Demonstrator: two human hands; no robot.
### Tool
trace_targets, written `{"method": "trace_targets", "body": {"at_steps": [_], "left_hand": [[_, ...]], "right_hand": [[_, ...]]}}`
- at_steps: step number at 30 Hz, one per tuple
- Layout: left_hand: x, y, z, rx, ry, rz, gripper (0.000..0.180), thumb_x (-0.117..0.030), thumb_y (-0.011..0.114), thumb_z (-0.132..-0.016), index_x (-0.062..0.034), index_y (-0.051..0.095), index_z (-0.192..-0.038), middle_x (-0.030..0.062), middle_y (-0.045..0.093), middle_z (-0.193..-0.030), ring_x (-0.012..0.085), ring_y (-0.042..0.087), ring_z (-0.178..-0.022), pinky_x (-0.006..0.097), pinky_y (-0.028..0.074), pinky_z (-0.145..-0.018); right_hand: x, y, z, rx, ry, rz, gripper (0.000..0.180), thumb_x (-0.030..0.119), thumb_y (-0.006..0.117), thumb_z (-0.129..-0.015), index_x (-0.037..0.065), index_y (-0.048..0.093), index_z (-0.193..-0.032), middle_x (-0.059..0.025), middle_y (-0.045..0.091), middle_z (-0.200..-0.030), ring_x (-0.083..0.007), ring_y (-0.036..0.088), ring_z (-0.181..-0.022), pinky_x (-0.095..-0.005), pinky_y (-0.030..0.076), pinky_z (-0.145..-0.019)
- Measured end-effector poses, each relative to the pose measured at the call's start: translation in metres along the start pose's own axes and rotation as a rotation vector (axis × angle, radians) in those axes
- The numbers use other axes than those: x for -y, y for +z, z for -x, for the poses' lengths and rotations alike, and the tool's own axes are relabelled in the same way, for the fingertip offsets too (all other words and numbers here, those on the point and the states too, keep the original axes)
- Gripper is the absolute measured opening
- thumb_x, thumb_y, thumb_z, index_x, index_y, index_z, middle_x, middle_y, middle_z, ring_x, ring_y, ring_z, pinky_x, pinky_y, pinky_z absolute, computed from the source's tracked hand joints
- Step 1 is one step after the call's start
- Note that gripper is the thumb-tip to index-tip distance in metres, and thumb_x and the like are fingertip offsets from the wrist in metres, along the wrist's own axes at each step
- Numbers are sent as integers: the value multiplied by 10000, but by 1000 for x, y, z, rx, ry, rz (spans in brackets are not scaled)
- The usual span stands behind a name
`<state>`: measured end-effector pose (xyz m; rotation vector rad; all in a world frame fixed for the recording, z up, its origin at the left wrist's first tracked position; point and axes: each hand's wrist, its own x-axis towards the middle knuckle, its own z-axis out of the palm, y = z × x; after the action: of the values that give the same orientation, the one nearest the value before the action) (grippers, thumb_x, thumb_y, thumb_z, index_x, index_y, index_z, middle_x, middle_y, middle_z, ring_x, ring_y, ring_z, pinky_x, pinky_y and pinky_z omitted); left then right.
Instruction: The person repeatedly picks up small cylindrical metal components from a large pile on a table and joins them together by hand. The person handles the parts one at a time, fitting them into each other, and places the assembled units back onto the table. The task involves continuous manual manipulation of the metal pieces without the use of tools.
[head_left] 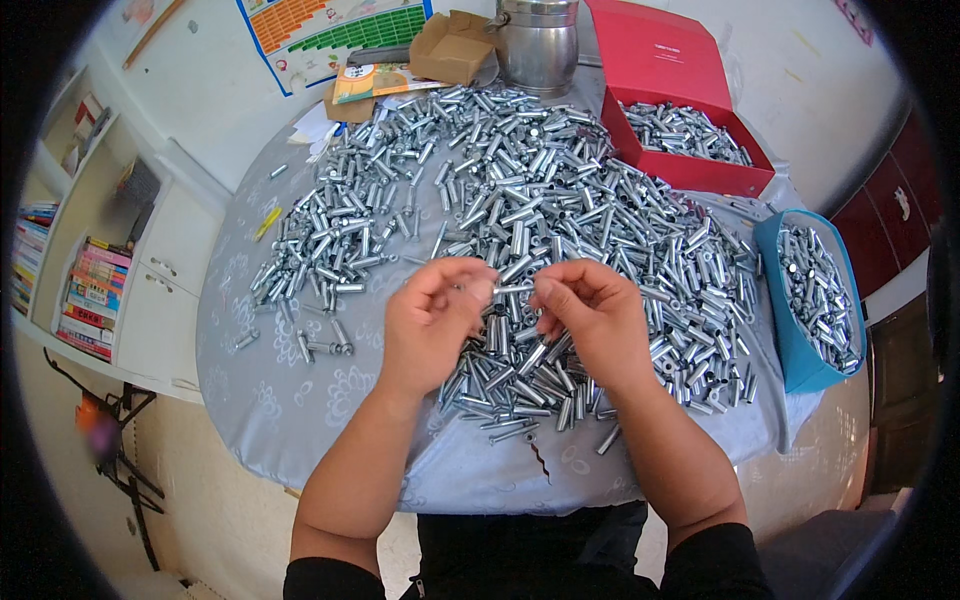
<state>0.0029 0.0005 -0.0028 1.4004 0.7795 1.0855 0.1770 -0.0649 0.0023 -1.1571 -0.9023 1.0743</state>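
Over the middle of a large pile of silver metal sleeves and bolts, my two hands meet at chest height. Between their fingertips runs a slim, shiny metal bolt, lying level. My left hand pinches its left end with thumb and curled fingers. At the other end, my right hand grips with thumb and forefinger. The fingers partly cover both ends, so their exact shape is hidden. More loose metal pieces lie just under and beside both hands.
A grey patterned cloth covers the round table. A red box and a blue fabric bin, both full of metal pieces, stand at the right. Behind are a metal canister and a cardboard box. A yellow tool lies left.
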Motion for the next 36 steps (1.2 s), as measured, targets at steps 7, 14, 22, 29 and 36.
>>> {"method": "trace_targets", "body": {"at_steps": [7,14,22,29,36], "left_hand": [[-7,-44,-12,-126,31,-552,122,-122,631,-880,-18,665,-934,23,674,-804,53,525,-590,226,427,-532],[-20,-67,-7,191,-104,-1117,221,-177,727,-711,-39,664,-872,81,666,-728,179,618,-620,321,479,-586],[-20,-67,-5,254,-88,-1169,288,-149,710,-687,-36,639,-942,71,656,-723,202,635,-647,327,488,-604],[-26,-45,-6,178,33,-324,201,33,629,-792,-11,604,-987,40,660,-860,75,625,-762,244,492,-644],[-1,-6,2,254,76,189,217,71,624,-820,3,560,-1015,140,660,-1003,184,667,-878,288,553,-764]], "right_hand": [[1,-4,-8,-372,-293,-331,178,9,532,-928,-14,513,-1104,-158,651,-1057,-188,669,-858,-273,547,-729],[7,3,-2,-288,-354,-219,398,24,522,-941,-17,390,-1314,-180,620,-1148,-214,662,-933,-287,540,-776],[3,-1,-1,-244,-228,-133,290,81,544,-941,-18,502,-1211,-113,658,-991,-130,638,-730,-233,499,-635],[3,0,1,-128,-72,-88,140,113,581,-927,7,621,-1009,-55,660,-838,-66,560,-582,-203,451,-519],[2,4,6,138,14,190,333,300,532,-980,16,622,-831,-10,608,-680,-49,507,-518,-205,406,-474]]}}
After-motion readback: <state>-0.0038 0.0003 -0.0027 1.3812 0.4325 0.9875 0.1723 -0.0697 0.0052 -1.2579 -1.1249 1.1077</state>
